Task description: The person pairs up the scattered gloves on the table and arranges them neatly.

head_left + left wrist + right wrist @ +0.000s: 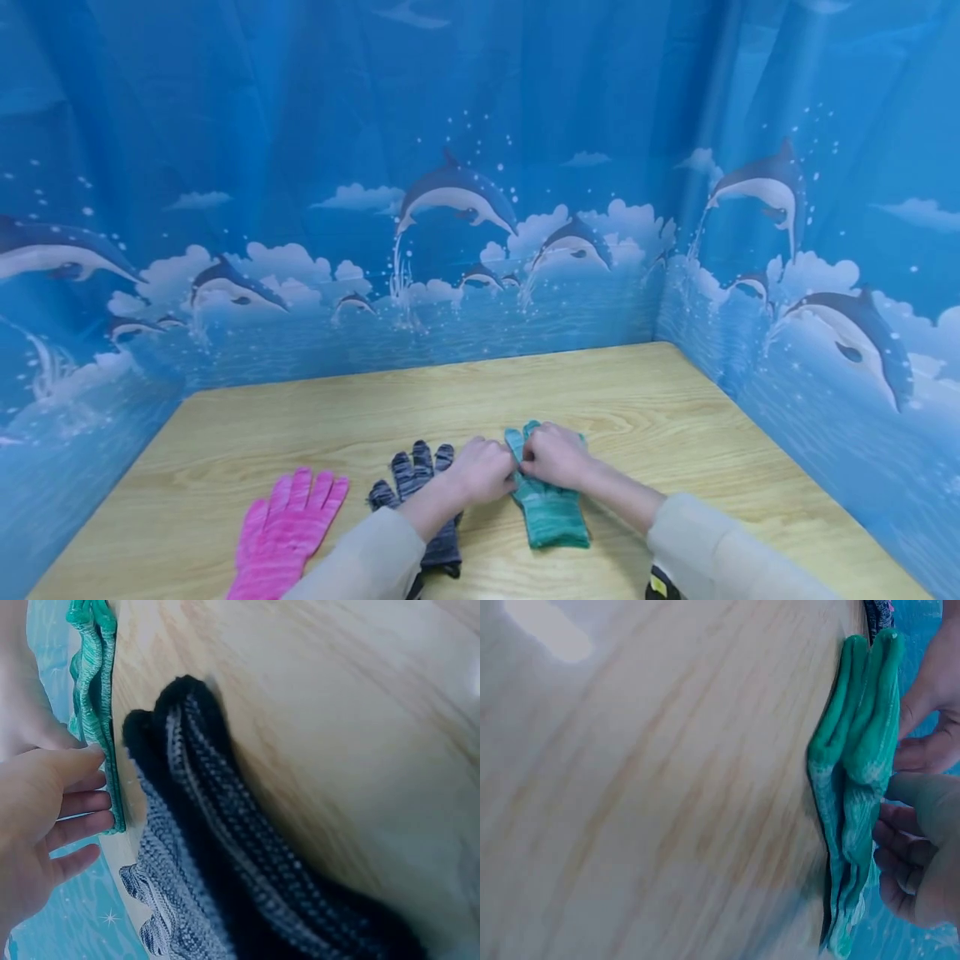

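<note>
A green knitted glove [557, 521] lies on the table, cuff toward me and fingers pointing away. My left hand [486, 469] is at its left edge, thumb and fingertips pinching the fabric; the other fingers spread loosely in the left wrist view. My right hand [557, 456] lies over the upper part of the glove and covers some of its fingers. In the right wrist view, the right thumb and curled fingers [900, 851] pinch the raised side of the green glove [862, 757]. The glove's layers bulge slightly there.
Left of the green glove lies a black-and-grey knitted glove [442, 546], partly hidden under my left forearm. Farther left is a pink glove [281, 533], flat with its fingers spread. A blue dolphin-print curtain [465, 333] encloses the back and sides of the wooden table [360, 408].
</note>
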`<state>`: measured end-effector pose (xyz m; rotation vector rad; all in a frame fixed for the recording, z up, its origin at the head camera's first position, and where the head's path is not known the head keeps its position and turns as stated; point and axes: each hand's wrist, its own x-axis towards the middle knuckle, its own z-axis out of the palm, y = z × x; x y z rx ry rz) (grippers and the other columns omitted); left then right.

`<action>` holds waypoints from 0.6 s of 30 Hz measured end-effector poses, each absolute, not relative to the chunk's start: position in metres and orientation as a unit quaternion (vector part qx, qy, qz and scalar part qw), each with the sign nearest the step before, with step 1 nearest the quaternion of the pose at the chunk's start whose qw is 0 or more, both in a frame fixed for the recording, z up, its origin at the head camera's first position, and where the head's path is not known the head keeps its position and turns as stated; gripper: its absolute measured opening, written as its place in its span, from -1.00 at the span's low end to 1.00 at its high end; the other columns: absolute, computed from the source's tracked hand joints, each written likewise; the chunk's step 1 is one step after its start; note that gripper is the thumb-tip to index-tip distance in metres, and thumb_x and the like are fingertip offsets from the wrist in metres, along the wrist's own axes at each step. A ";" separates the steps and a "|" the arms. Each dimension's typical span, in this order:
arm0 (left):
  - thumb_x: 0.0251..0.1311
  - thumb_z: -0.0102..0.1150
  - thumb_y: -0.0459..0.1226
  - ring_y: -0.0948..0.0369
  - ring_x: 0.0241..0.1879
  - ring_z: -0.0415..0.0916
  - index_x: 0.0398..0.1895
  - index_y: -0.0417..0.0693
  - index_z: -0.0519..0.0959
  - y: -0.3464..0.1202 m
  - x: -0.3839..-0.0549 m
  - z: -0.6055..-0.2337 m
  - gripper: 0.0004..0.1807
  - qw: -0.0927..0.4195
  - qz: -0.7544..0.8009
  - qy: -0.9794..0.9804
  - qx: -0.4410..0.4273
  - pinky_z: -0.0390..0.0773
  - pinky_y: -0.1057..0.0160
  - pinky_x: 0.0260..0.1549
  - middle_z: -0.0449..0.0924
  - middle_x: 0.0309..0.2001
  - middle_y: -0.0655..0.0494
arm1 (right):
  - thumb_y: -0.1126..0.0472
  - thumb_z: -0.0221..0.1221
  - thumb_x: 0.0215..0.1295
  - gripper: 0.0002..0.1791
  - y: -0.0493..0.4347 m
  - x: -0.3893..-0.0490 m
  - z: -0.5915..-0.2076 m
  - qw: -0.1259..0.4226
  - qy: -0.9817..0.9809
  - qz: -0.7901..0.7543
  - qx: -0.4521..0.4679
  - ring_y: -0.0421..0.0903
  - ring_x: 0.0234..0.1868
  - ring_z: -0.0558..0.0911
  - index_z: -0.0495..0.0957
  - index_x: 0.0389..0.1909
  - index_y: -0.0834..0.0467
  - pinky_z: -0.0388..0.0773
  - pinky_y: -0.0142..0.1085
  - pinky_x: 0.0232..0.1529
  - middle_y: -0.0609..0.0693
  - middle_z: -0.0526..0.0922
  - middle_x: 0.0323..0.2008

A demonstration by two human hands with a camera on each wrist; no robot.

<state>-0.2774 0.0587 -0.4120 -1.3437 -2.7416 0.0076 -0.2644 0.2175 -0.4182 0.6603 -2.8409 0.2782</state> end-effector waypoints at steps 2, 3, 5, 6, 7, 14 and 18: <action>0.04 0.29 -0.14 0.35 -0.65 0.20 -0.76 0.09 0.39 0.059 -0.278 -0.412 -0.66 0.044 -0.006 -0.897 -0.441 0.34 0.36 -0.48 0.26 -0.70 0.32 | 0.16 0.26 0.04 -0.64 0.215 -0.265 -0.418 0.113 -0.965 0.092 0.219 -0.26 -0.67 0.20 0.41 -0.87 0.00 0.11 -0.44 -0.73 -0.26 0.18 -0.84; 0.04 0.29 -0.14 0.36 -0.66 0.19 -0.76 0.09 0.39 0.058 -0.278 -0.412 -0.66 0.043 -0.008 -0.896 -0.441 0.33 0.36 -0.49 0.26 -0.71 0.32 | 0.17 0.25 0.03 -0.60 0.214 -0.265 -0.419 0.116 -0.965 0.091 0.218 -0.27 -0.70 0.17 0.34 -0.89 0.00 0.06 -0.45 -0.75 -0.26 0.13 -0.85; 0.03 0.30 -0.16 0.36 -0.66 0.18 -0.76 0.09 0.41 0.058 -0.279 -0.412 -0.68 0.045 -0.009 -0.895 -0.443 0.31 0.37 -0.51 0.25 -0.72 0.32 | 0.17 0.24 0.02 -0.53 0.212 -0.265 -0.419 0.122 -0.964 0.091 0.220 -0.28 -0.74 0.10 0.23 -0.92 0.00 -0.02 -0.46 -0.76 -0.27 0.03 -0.87; 0.03 0.30 -0.16 0.36 -0.66 0.18 -0.76 0.09 0.42 0.058 -0.279 -0.412 -0.68 0.045 -0.009 -0.895 -0.444 0.31 0.38 -0.52 0.25 -0.72 0.33 | 0.17 0.23 0.02 -0.52 0.211 -0.265 -0.420 0.125 -0.963 0.091 0.219 -0.29 -0.75 0.09 0.20 -0.92 -0.01 -0.03 -0.46 -0.76 -0.28 0.02 -0.87; 0.03 0.30 -0.17 0.36 -0.66 0.17 -0.76 0.09 0.43 0.058 -0.279 -0.411 -0.69 0.046 -0.008 -0.894 -0.445 0.30 0.38 -0.52 0.24 -0.71 0.33 | 0.17 0.23 0.02 -0.51 0.211 -0.265 -0.420 0.127 -0.963 0.095 0.218 -0.29 -0.75 0.08 0.19 -0.93 -0.01 -0.04 -0.47 -0.77 -0.28 0.01 -0.88; 0.05 0.30 -0.16 0.35 -0.67 0.16 -0.79 0.08 0.38 0.057 -0.277 -0.411 -0.64 0.044 -0.002 -0.891 -0.451 0.29 0.37 -0.53 0.22 -0.73 0.31 | 0.24 0.22 -0.01 -0.72 0.211 -0.267 -0.424 0.128 -0.962 0.138 0.198 -0.30 -0.73 0.24 0.46 -0.83 0.02 0.19 -0.46 -0.77 -0.23 0.28 -0.82; 0.05 0.29 -0.17 0.35 -0.68 0.13 -0.81 0.06 0.33 0.056 -0.277 -0.412 -0.60 0.054 0.001 -0.887 -0.458 0.28 0.38 -0.55 0.19 -0.74 0.31 | 0.27 0.21 0.01 -0.81 0.211 -0.267 -0.425 0.117 -0.963 0.158 0.183 -0.27 -0.70 0.34 0.55 -0.73 0.06 0.31 -0.41 -0.73 -0.18 0.42 -0.75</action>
